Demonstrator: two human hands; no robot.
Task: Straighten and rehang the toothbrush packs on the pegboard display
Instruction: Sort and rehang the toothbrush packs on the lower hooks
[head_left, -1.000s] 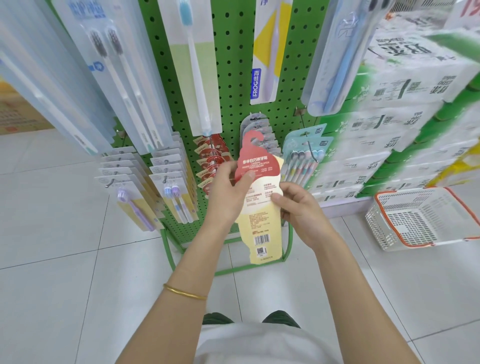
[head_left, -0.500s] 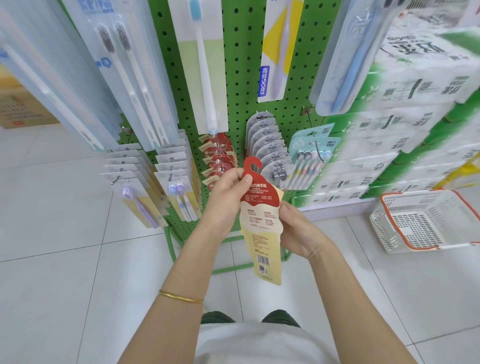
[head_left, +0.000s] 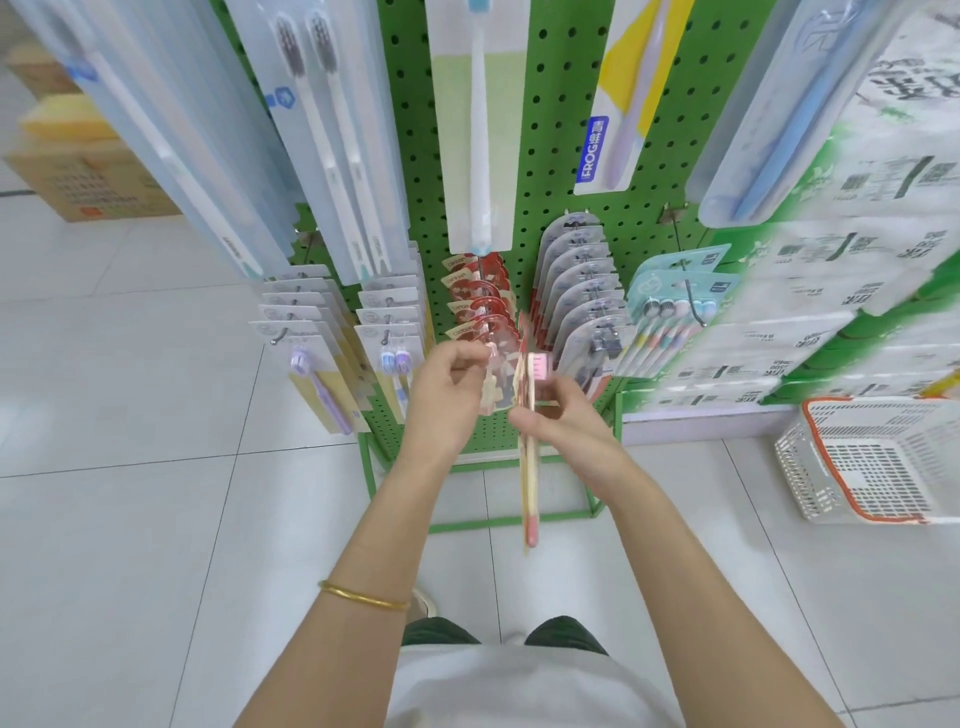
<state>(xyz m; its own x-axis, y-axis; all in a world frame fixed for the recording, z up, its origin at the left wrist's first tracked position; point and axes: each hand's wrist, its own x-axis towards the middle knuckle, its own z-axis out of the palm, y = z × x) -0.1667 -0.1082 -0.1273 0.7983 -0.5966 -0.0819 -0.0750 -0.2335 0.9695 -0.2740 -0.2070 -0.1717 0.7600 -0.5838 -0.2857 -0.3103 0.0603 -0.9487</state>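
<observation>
A red-and-cream toothbrush pack (head_left: 530, 478) with a pink brush hangs edge-on in front of the green pegboard (head_left: 524, 218). My right hand (head_left: 558, 421) grips it around the middle, just below the pink bristles. My left hand (head_left: 447, 395) pinches the front pack of the red packs (head_left: 480, 306) hanging on the lower middle hook, right beside the held one. The two hands are close together, nearly touching.
Grey-card packs (head_left: 582, 291) hang to the right of the red ones, a teal multi-brush pack (head_left: 675, 312) further right, white-card packs (head_left: 301, 322) to the left. Long packs hang above. Tissue bundles (head_left: 831, 270) and a white basket (head_left: 878, 457) stand at right; tiled floor below.
The held pack has turned from showing its back face to edge-on. My left hand left its top hook and moved to the red packs on the peg. The view moved closer.
</observation>
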